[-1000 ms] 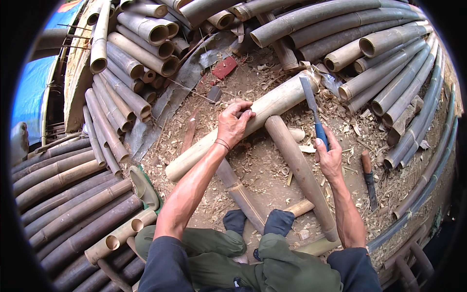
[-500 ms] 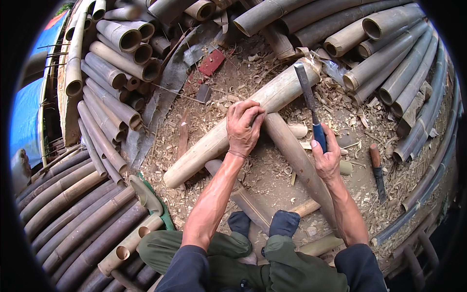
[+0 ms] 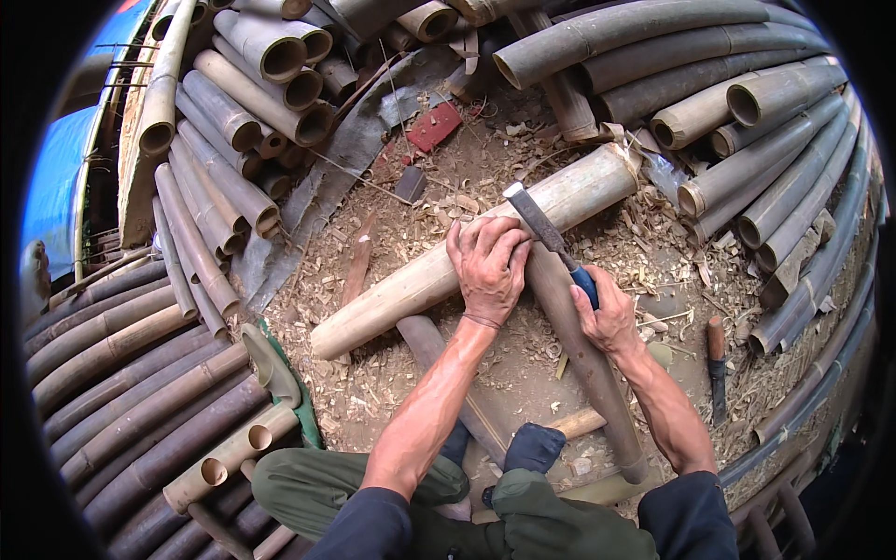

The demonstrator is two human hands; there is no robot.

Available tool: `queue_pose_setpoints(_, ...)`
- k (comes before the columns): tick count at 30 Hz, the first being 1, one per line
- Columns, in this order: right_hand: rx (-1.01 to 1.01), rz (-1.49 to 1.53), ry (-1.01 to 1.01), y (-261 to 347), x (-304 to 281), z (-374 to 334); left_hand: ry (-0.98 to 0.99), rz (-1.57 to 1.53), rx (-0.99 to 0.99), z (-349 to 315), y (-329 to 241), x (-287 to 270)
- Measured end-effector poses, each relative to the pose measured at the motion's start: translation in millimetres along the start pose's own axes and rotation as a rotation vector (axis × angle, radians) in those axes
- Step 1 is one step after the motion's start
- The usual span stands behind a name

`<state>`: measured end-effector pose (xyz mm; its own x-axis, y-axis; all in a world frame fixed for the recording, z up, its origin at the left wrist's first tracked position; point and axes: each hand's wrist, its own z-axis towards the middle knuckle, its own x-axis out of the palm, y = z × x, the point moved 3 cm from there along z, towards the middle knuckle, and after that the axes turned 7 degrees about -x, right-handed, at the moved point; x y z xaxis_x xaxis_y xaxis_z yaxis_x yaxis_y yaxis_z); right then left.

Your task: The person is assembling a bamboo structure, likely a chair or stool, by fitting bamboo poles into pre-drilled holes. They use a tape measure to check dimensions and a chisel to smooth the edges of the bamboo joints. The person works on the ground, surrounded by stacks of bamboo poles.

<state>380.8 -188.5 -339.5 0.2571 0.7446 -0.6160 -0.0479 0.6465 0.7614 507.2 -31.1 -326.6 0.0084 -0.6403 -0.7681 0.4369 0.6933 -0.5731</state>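
A pale peeled bamboo pole [image 3: 392,294] lies slantwise across the dirt, resting on a darker bamboo length [image 3: 583,364]. My left hand [image 3: 487,266] presses down on the pale pole near its middle. My right hand [image 3: 607,313] grips the blue handle of a flat-bladed knife [image 3: 541,224], whose blade lies against the pole right beside my left fingers. My legs are folded under me at the lower edge.
Stacks of hollow bamboo poles [image 3: 252,103] ring the spot on the left, top and right. Shavings cover the ground. A second knife [image 3: 717,364] lies to the right, a red block [image 3: 434,126] and a small dark tool [image 3: 411,184] lie farther back. A short wooden handle [image 3: 577,425] lies near my feet.
The knife came down from being held upright to the right, and its blade now rests against the pole by my left hand. My left hand stayed pressed on the pole.
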Motion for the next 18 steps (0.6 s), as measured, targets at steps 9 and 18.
queue_pose_setpoints(9, -0.254, 0.025, -0.023, -1, -9, 10, -0.134, -0.025, -0.303, -22, -10, 15)
queue_pose_setpoints(18, -0.280, 0.046, -0.033, -2, -8, 10, -0.155, -0.017, -0.375, -23, -11, 18)
